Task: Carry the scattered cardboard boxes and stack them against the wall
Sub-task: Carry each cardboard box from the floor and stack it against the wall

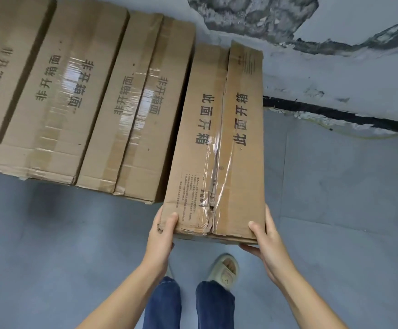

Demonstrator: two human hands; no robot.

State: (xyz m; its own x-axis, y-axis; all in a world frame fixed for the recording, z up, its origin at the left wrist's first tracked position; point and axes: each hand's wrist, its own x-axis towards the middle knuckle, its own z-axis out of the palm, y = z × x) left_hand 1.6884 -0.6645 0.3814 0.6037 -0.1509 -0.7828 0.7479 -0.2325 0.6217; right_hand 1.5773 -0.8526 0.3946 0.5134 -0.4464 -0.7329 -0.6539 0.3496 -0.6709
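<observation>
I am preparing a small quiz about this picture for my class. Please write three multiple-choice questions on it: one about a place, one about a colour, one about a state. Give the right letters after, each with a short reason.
1. Where is the held box relative to the row of boxes by the wall?
A. At its right end
B. At its left end
C. On top of it

2. What colour are the trousers?
A. Black
B. Blue
C. White

3. How is the tape along the seam of the held box?
A. Smooth and whole
C. Missing completely
B. Torn and wrinkled

Answers:
1. A, the held box lies to the right of the other boxes, with bare floor beyond it.
2. B, both trouser legs are blue denim.
3. B, the clear tape is ripped near the end that the left hand and right hand grip.
</observation>
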